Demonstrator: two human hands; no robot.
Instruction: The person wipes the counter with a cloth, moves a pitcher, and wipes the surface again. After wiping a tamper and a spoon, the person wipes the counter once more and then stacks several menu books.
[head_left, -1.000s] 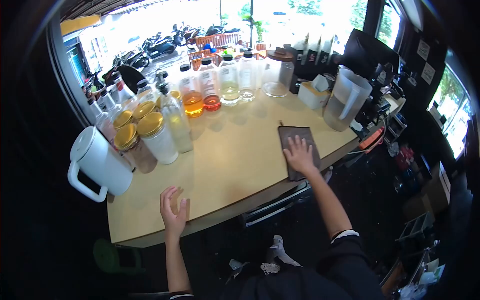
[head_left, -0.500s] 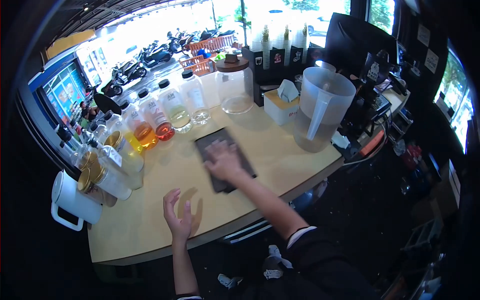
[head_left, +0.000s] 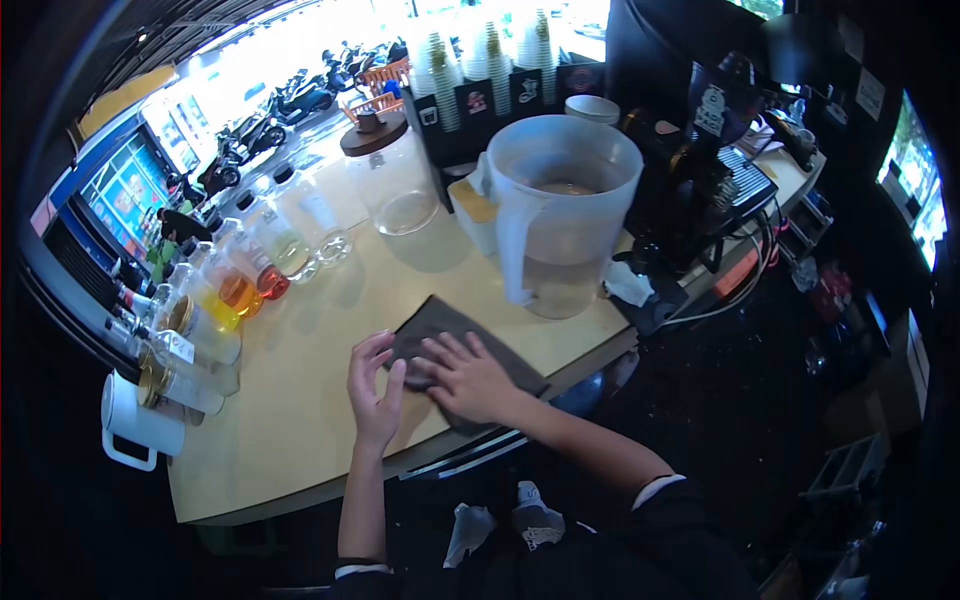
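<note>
We find daylight pouring in from the street (head_left: pixel 300 145), blown out white at the top, with glare in the right-hand window (head_left: pixel 922 215). Soft shadows cross the counter (head_left: pixel 310 350); the floor (head_left: pixel 700 410) sinks near black. Wide-lens distortion bends our edges.

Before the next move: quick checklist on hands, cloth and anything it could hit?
1. Right hand on the cloth: ok, palm down, fingers spread.
2. Left hand off the cloth: cannot tell; it overlaps the cloth's left side in view, contact unclear.
3. Cloth fully on the table: cannot tell; its near corner is at the front edge.
4. Pitcher clear of cloth: ok, bare table between.
5. Bottles clear of cloth: ok, grouped well to its left.
</note>
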